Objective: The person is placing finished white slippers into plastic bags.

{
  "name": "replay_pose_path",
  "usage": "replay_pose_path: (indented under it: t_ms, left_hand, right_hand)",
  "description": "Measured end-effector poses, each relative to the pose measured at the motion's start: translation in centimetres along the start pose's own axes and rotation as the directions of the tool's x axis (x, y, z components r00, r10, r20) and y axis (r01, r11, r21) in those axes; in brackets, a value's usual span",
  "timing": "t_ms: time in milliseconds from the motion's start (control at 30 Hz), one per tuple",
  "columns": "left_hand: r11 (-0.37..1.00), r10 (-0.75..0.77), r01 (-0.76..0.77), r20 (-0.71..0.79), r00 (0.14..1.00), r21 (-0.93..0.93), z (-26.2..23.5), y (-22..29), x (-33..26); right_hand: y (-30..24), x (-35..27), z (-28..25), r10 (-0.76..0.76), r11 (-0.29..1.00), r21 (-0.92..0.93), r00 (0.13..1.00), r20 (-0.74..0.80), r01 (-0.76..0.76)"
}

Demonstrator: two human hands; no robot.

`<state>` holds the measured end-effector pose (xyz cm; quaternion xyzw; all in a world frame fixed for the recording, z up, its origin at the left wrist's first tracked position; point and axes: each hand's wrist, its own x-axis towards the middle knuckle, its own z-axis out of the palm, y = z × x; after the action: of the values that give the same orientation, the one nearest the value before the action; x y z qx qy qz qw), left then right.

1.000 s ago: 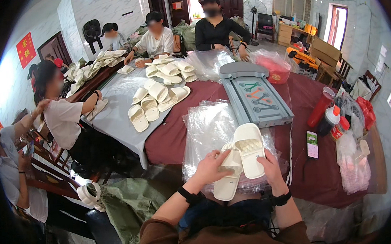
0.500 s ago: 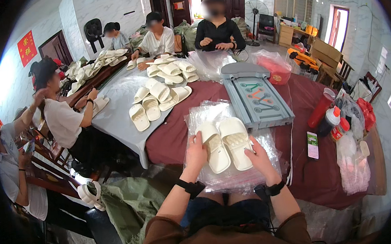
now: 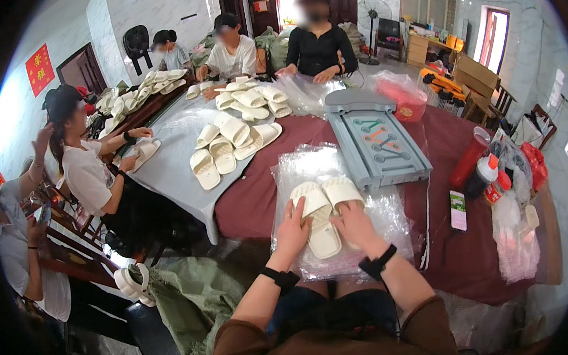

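Note:
A pair of cream slippers lies side by side on a stack of clear plastic bags (image 3: 385, 236) at the table edge before me, toes pointing away. My left hand (image 3: 291, 230) grips the outer side of the left slipper (image 3: 323, 237), thumb over its edge. On the right slipper (image 3: 341, 188), my right hand (image 3: 357, 225) has its fingers at the strap opening and its thumb toward the inner side. That hand covers much of the right slipper's footbed.
Loose cream slippers (image 3: 232, 132) lie on the grey cloth at left. A grey plastic folding stool (image 3: 379, 139) lies beyond the bags. At right are a phone (image 3: 458, 210), a red tumbler (image 3: 468, 160) and bottles. Several people work around the table; a green sack (image 3: 194, 300) stands at lower left.
My right hand has moved left from the right slipper's outer side onto its strap opening. The slippers have shifted slightly and lie flatter on the bags. Across the table, a person handles plastic bags.

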<state>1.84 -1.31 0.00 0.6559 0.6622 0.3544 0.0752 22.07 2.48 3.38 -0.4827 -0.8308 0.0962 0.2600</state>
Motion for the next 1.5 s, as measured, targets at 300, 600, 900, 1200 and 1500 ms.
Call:
replay_pose_path:
  t_ms: [300,600,900,1200,1500]
  left_hand:
    - [0.998,0.039,-0.038,0.007,0.999,-0.047,0.1,-0.4,0.2]
    - [0.875,-0.022,0.078,0.122,0.992,-0.477,-3.1,0.0,-1.4]
    - [0.794,0.607,-0.594,0.18,0.774,-0.125,-3.2,4.6,0.2]
    - [0.875,0.428,-0.479,0.355,0.831,0.066,-1.3,3.3,-4.1]
    - [0.934,0.064,-0.144,0.245,0.967,0.326,-4.4,2.5,-7.2]
  right_hand:
    - [0.2,4.6,3.3,0.06,0.991,-0.124,0.991,0.119,-0.045]
    - [2.1,0.7,-1.8,0.07,0.967,0.252,0.917,-0.392,0.034]
    - [1.8,-9.1,-9.5,0.478,0.59,0.807,0.791,-0.381,0.032]
    - [3.6,-15.8,-11.4,0.567,0.565,0.825,0.733,-0.376,-0.014]
    - [3.3,-16.5,-10.6,0.54,0.549,0.83,0.718,-0.44,0.096]
